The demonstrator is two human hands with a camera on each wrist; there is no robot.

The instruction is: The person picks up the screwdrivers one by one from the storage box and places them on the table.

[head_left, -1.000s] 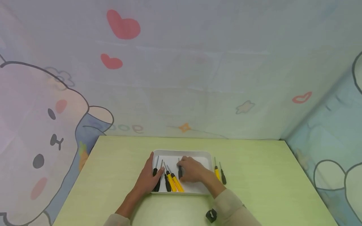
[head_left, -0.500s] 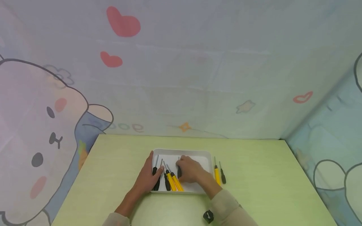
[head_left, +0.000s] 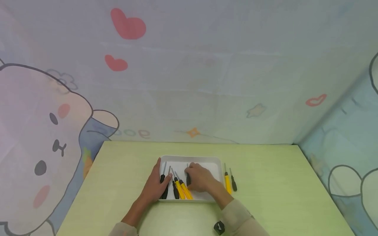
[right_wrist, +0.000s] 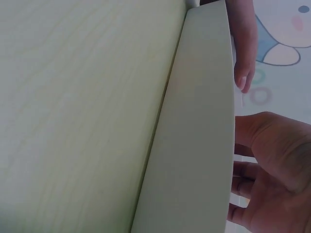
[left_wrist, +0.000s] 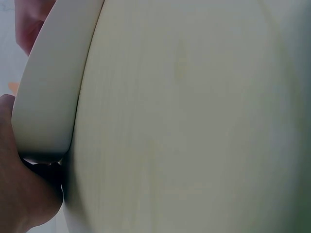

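Fingers of the right hand [head_left: 200,177] pinch a black screwdriver [head_left: 188,179] over the middle of the white tray [head_left: 211,167], its tip toward the far side, though whether it touches the tray floor is hidden. Along the tray's left wall the left hand [head_left: 156,186] rests with fingers straight, its thumb over a row of black and yellow screwdrivers [head_left: 186,189]. Little has changed over the last second, which suggests a pause with this tool not yet released; a yellow screwdriver [head_left: 227,183] and a slim black one [head_left: 234,184] lie right of the tray.
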